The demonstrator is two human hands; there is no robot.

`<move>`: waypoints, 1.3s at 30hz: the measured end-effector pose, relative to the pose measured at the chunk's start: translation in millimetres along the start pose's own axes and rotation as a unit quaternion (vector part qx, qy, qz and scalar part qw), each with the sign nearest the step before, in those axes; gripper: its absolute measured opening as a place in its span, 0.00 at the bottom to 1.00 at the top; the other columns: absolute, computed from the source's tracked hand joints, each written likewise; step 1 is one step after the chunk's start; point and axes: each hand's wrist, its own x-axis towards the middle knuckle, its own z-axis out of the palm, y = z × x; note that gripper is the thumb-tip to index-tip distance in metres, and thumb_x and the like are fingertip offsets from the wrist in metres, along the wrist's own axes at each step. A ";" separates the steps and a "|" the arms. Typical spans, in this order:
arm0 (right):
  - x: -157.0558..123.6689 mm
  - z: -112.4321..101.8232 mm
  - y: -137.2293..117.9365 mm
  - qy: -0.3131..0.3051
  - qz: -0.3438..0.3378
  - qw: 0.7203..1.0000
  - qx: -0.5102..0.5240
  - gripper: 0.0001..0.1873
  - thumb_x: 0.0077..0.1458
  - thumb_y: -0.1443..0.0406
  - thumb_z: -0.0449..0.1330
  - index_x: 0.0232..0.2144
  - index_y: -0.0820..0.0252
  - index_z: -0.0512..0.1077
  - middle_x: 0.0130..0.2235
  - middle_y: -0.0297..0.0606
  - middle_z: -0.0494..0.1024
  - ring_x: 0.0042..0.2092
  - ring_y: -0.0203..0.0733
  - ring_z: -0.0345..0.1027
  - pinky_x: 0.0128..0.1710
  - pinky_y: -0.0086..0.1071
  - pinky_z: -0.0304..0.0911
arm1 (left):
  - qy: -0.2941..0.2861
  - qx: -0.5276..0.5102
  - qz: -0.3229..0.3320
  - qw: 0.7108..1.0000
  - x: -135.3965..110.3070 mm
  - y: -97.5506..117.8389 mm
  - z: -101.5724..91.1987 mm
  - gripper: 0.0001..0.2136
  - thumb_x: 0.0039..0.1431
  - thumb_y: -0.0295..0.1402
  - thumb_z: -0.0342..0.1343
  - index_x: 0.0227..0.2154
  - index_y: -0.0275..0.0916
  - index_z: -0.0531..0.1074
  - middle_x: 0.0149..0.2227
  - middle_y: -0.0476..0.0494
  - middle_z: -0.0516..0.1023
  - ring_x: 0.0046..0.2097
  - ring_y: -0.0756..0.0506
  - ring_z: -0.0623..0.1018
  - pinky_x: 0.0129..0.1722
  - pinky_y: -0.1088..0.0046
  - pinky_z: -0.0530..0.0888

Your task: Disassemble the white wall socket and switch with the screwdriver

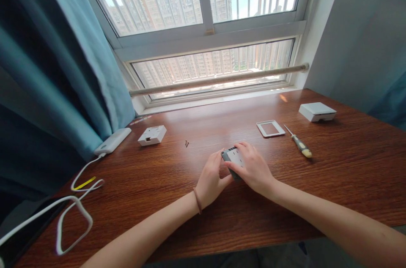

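Note:
Both of my hands hold a small grey-and-white socket module (232, 157) just above the wooden desk (333, 183). My left hand (212, 180) grips its left edge with curled fingers. Over its right side and top my right hand (252, 166) is wrapped. A white square frame (270, 128) lies beyond my right hand, and a screwdriver (299, 142) with a yellow-green handle lies to its right. Two tiny dark screws (187, 143) rest on the desk to the left.
A white back box (152, 135) and a white power bank (113, 140) with a looping white cable (74, 211) lie at the left. A white boxed unit (317, 111) sits far right. Blue curtain (60, 69) hangs left; a window runs along the back.

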 end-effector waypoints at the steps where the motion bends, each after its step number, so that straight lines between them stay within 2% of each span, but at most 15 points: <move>1: 0.4 0.0 1.2 -0.003 0.000 1.000 0.004 0.30 0.51 0.48 0.53 0.49 0.63 0.63 0.49 0.50 0.66 0.50 0.52 0.60 0.49 0.45 0.58 | 0.003 0.004 -0.003 1.000 0.5 -2.8 0.0 0.27 0.51 0.36 0.55 0.54 0.40 0.55 0.54 0.36 0.64 0.56 0.39 0.64 0.55 0.57 0.63; 3: 0.8 0.9 3.9 -0.009 0.002 1.000 0.013 0.28 0.52 0.51 0.52 0.49 0.63 0.64 0.49 0.49 0.66 0.51 0.51 0.60 0.50 0.44 0.58 | 0.004 0.013 -0.003 1.000 1.5 -8.5 0.2 0.30 0.49 0.39 0.57 0.55 0.39 0.55 0.54 0.36 0.64 0.56 0.39 0.64 0.55 0.56 0.63; 6: 1.3 3.5 8.8 -0.018 0.008 0.999 0.026 0.25 0.53 0.54 0.53 0.49 0.64 0.65 0.49 0.50 0.65 0.51 0.50 0.59 0.51 0.43 0.57 | -0.013 0.033 0.005 0.999 3.2 -14.7 0.2 0.40 0.38 0.47 0.63 0.54 0.37 0.56 0.52 0.33 0.65 0.55 0.36 0.64 0.55 0.53 0.62; 8: 2.2 5.2 12.3 -0.027 0.014 0.999 0.034 0.22 0.55 0.57 0.52 0.48 0.65 0.66 0.48 0.49 0.65 0.50 0.49 0.60 0.51 0.42 0.57 | -0.027 0.044 0.004 0.999 4.2 -16.2 -0.6 0.46 0.31 0.52 0.63 0.54 0.36 0.56 0.52 0.31 0.65 0.55 0.33 0.63 0.55 0.50 0.60; 10: 3.4 6.6 15.8 -0.031 0.017 0.998 0.043 0.19 0.56 0.61 0.50 0.47 0.64 0.67 0.47 0.49 0.66 0.50 0.47 0.61 0.51 0.41 0.58 | -0.042 0.052 -0.006 0.998 5.0 -15.9 -2.0 0.48 0.29 0.54 0.63 0.55 0.36 0.56 0.53 0.30 0.64 0.57 0.31 0.60 0.55 0.46 0.56; 14: 5.8 8.5 21.2 -0.034 0.022 0.998 0.055 0.17 0.57 0.66 0.47 0.47 0.65 0.67 0.46 0.48 0.66 0.49 0.45 0.62 0.51 0.39 0.58 | -0.092 0.063 -0.048 0.993 4.9 -14.5 -5.3 0.46 0.34 0.54 0.61 0.57 0.38 0.53 0.57 0.30 0.59 0.61 0.28 0.51 0.56 0.39 0.45; 19: 7.6 9.4 24.6 -0.045 0.039 0.996 0.071 0.17 0.56 0.67 0.48 0.46 0.68 0.68 0.44 0.48 0.67 0.48 0.44 0.63 0.52 0.38 0.58 | -0.131 0.075 -0.069 0.986 4.3 -13.7 -7.0 0.42 0.42 0.47 0.59 0.58 0.39 0.48 0.60 0.33 0.54 0.63 0.29 0.44 0.55 0.37 0.39; 24: 8.0 11.1 26.5 -0.033 0.046 0.996 0.062 0.17 0.55 0.68 0.49 0.46 0.70 0.68 0.44 0.49 0.67 0.48 0.44 0.62 0.53 0.38 0.56 | -0.155 0.083 -0.076 0.981 5.6 -7.8 -10.1 0.37 0.45 0.43 0.57 0.58 0.41 0.50 0.60 0.36 0.54 0.63 0.30 0.42 0.54 0.36 0.38; 39: 10.7 12.0 29.5 -0.033 0.044 0.997 0.058 0.17 0.54 0.69 0.52 0.46 0.70 0.69 0.43 0.49 0.67 0.47 0.44 0.63 0.51 0.36 0.57 | -0.175 0.084 -0.083 0.978 6.6 -7.7 -10.6 0.36 0.46 0.42 0.56 0.58 0.41 0.51 0.61 0.38 0.53 0.63 0.30 0.41 0.54 0.37 0.38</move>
